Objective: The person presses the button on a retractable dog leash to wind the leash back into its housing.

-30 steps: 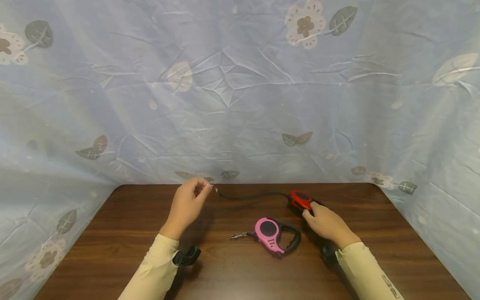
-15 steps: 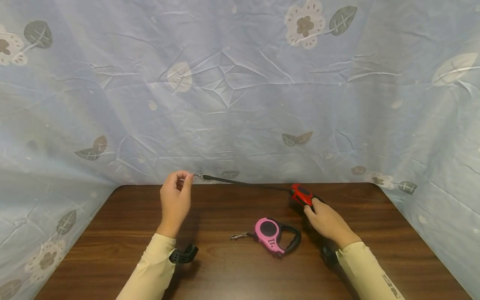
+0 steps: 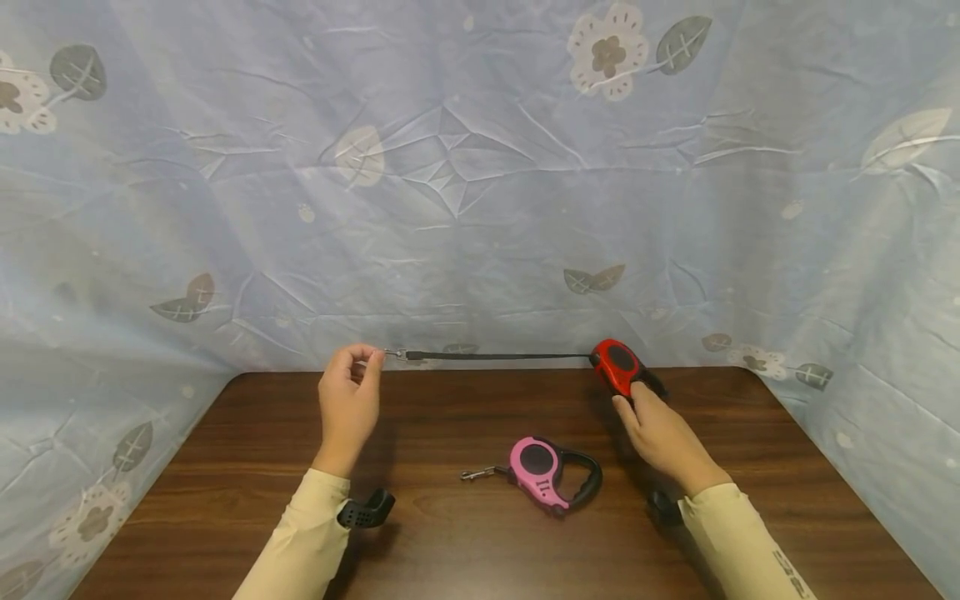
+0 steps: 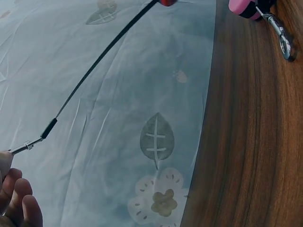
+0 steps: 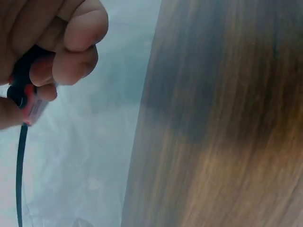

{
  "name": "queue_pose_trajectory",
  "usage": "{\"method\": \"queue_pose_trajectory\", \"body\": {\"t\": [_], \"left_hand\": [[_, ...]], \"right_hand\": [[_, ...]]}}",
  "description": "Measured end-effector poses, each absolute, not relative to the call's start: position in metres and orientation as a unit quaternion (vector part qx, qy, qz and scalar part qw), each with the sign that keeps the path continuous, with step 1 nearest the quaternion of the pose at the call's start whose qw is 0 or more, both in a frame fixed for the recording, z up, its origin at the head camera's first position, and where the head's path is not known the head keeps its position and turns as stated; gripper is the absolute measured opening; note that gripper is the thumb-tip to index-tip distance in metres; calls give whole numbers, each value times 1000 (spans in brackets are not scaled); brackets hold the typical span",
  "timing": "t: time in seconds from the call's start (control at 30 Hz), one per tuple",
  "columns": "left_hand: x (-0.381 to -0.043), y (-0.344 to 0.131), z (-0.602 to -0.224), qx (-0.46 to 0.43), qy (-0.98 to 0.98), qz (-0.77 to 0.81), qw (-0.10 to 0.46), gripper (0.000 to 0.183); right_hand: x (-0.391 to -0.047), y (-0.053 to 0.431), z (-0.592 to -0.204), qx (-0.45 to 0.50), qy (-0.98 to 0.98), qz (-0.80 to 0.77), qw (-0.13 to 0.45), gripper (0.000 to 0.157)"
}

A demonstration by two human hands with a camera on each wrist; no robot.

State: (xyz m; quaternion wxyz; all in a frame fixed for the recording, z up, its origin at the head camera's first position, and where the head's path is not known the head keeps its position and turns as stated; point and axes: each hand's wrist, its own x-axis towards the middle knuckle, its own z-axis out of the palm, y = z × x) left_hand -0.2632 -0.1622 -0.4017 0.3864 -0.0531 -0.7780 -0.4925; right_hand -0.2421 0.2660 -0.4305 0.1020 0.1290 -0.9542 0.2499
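Observation:
My right hand (image 3: 663, 429) grips a red and black retractable dog leash (image 3: 617, 364) by its handle, raised over the far right of the table. In the right wrist view its fingers (image 5: 75, 61) are curled round the handle, which they mostly hide. From the leash's mouth a black strap (image 3: 495, 357) runs taut and nearly level to the left. My left hand (image 3: 351, 408) pinches the metal clip (image 3: 394, 354) at the strap's end between thumb and fingertips. A pink and black retractable leash (image 3: 536, 467) lies on the table between the hands, its metal clip (image 3: 477, 474) pointing left.
The brown wooden table (image 3: 450, 542) has rounded far corners. A pale blue curtain (image 3: 465, 250) with leaves and flowers hangs behind it and at both sides. A black band (image 3: 367, 510) is on the left wrist.
My left hand has drawn the clip left and up, pulling out more strap, which has gone from sagging to straight. My right hand has lifted and tilted the red leash. The pink leash stays put.

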Motion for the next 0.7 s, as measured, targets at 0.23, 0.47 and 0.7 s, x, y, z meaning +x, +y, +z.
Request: {"method": "queue_pose_trajectory", "body": {"t": [0.23, 0.47, 0.7], "left_hand": [[-264, -164, -403, -53, -780, -498, 376, 15], [-265, -167, -402, -52, -783, -497, 370, 17], [-266, -170, -399, -47, -776, -502, 379, 16]], "right_hand": [[-243, 266, -430, 118, -945, 250, 175, 26], [-241, 264, -428, 116, -934, 260, 217, 30], [-242, 265, -429, 123, -926, 241, 263, 22]]}}
